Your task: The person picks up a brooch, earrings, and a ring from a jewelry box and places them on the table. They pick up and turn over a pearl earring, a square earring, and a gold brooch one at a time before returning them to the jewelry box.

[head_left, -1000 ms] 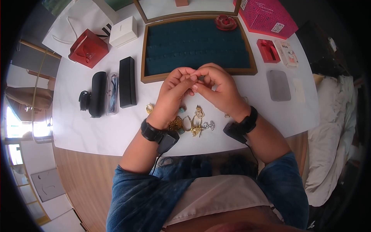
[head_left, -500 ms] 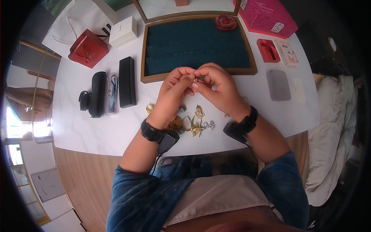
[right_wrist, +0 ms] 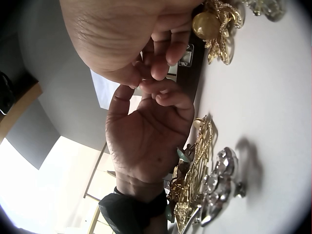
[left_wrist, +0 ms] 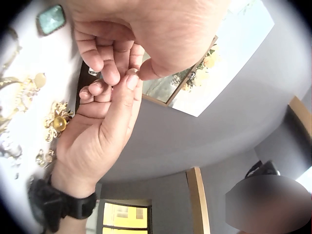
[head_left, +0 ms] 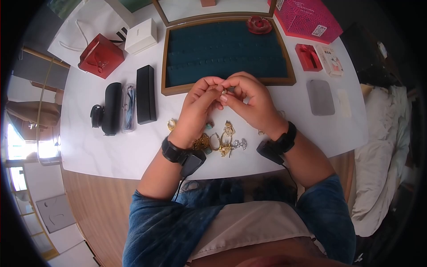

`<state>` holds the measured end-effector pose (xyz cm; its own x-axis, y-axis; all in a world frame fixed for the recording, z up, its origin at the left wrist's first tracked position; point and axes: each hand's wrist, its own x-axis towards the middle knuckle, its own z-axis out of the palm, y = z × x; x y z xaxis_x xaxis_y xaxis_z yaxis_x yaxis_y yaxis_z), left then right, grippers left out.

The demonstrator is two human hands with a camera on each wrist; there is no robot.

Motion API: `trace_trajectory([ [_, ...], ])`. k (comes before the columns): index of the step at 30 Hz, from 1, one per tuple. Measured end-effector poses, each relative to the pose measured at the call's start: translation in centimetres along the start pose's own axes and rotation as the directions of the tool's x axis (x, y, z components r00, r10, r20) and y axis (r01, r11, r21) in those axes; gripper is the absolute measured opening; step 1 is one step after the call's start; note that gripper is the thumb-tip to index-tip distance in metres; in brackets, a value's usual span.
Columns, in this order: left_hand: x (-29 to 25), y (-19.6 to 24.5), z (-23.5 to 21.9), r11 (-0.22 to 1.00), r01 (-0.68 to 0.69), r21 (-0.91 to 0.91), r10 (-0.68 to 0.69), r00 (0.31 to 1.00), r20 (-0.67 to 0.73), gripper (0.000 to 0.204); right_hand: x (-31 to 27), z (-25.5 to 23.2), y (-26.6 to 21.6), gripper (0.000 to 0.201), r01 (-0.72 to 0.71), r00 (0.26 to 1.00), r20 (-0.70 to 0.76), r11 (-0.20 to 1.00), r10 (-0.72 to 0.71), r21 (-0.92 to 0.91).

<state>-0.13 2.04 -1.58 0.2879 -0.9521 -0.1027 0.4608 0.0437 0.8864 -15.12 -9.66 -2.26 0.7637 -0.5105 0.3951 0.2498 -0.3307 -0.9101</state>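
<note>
My left hand (head_left: pixel 195 109) and right hand (head_left: pixel 253 100) meet fingertip to fingertip just before the front edge of the jewellery box (head_left: pixel 229 85). Thumbs and index fingers of both pinch a tiny gold-coloured piece of jewellery (head_left: pixel 224 91), mostly covered by fingers; its exact kind I cannot tell. Below the hands lie a gold brooch (head_left: pixel 229 129), a silver brooch (head_left: pixel 240 143), a gold hoop (head_left: pixel 215 141) and a tangle of gold jewellery (head_left: pixel 201 142). A gold ring (head_left: pixel 171 124) sits left of my left wrist. In the left wrist view, a square turquoise stone piece (left_wrist: pixel 51 20) lies on the table.
The box's glass lid stands raised; a red flower-shaped dish (head_left: pixel 259 25) rests on its dark green lining. To the left are a black case (head_left: pixel 146 94), a glasses case (head_left: pixel 113 109) and a red bag (head_left: pixel 102 55). A red gift box (head_left: pixel 308 58) and grey pouch (head_left: pixel 320 98) lie right.
Both hands stay almost in place with small fingertip shifts. The tiny gold-coloured piece, hidden a second ago, now shows between the fingertips.
</note>
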Motion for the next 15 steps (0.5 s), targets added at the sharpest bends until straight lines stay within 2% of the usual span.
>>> trace_trajectory([
  [15,0.07,-0.13,-0.18,0.999,0.003,0.033,-0.004,1.000,0.012,0.019,-0.08,0.11,0.31,0.024,-0.002,1.000,-0.001,1.000,0.002,-0.019],
])
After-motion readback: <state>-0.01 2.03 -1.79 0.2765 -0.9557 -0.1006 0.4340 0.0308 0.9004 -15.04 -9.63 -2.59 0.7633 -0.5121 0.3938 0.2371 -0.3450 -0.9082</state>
